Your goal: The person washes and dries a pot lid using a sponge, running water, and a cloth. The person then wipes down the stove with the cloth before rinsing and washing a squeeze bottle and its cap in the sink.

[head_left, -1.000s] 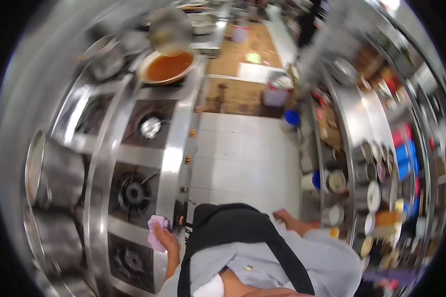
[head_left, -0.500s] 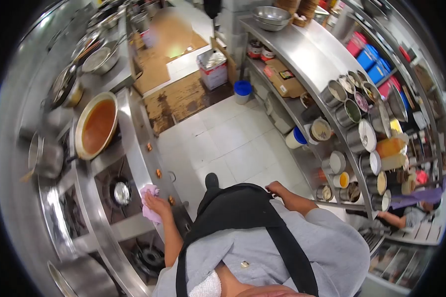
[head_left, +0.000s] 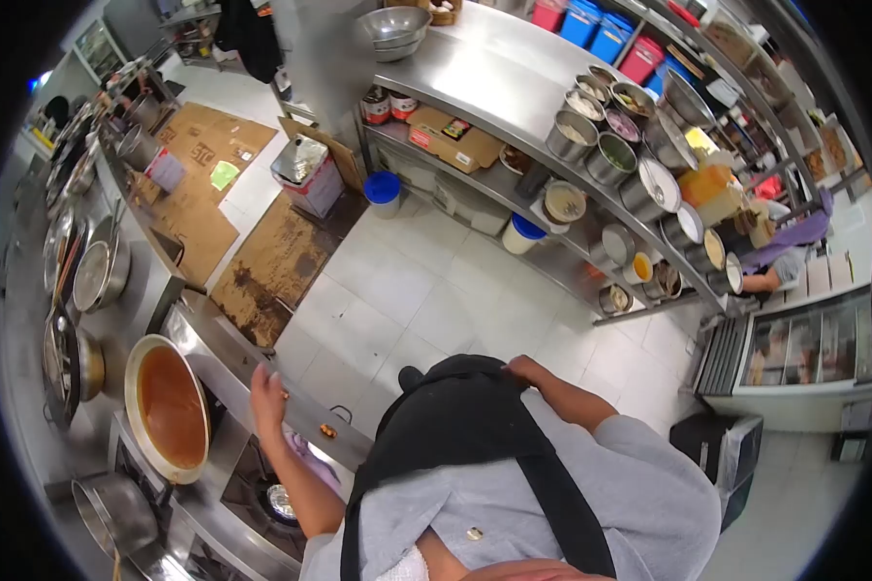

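My left hand [head_left: 267,397] is raised over the front edge of the stove [head_left: 305,412], its fingers stretched out and holding nothing. A pale purple cloth [head_left: 318,463] lies on the stove edge, partly hidden behind my left forearm. Near that hand is a wide pan [head_left: 202,441] of red-brown sauce [head_left: 171,407] on the stove. My right hand [head_left: 526,371] is closed at the side of my black apron [head_left: 465,416]; whether anything is inside its curled fingers is hidden.
A saucepan [head_left: 116,513] stands beyond the wide pan. Across the tiled floor [head_left: 436,290], a steel shelf unit [head_left: 484,73] carries several metal containers. A blue-lidded bucket [head_left: 382,192] and a foil-topped box [head_left: 305,174] stand on the floor. Another person's arm [head_left: 761,281] shows at right.
My left hand has come off the purple cloth, leaving it on the stove edge, and has lifted with fingers stretched. My right hand stays by the apron. The view has turned right.
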A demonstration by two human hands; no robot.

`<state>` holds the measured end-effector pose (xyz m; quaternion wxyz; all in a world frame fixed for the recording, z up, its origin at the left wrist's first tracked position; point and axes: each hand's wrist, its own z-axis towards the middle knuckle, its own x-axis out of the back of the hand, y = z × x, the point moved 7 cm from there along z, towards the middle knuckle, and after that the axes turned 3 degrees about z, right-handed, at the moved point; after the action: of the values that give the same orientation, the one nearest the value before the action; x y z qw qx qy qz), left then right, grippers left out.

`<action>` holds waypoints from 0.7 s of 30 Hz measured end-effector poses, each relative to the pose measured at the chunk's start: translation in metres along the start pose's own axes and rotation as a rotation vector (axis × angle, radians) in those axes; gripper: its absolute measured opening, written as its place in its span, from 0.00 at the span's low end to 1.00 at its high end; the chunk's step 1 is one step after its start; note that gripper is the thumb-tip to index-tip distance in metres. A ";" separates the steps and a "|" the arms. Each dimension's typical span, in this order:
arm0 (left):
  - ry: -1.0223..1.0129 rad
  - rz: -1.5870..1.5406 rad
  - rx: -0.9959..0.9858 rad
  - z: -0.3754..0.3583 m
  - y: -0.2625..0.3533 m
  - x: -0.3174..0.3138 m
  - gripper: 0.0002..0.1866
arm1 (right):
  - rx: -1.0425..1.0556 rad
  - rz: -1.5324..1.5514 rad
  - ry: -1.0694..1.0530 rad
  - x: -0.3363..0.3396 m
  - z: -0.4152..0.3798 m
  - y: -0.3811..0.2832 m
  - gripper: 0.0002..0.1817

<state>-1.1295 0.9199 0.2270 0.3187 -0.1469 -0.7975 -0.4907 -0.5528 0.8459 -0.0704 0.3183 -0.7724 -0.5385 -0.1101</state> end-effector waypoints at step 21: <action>-0.626 0.393 -0.287 0.083 -0.122 -0.212 0.24 | -0.051 0.041 0.206 -0.063 0.052 0.043 0.17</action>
<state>-1.0667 0.9507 -0.0219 0.1243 -0.4824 -0.7361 -0.4583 -0.5485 0.8203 -0.1590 0.3547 -0.7755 -0.4840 -0.1961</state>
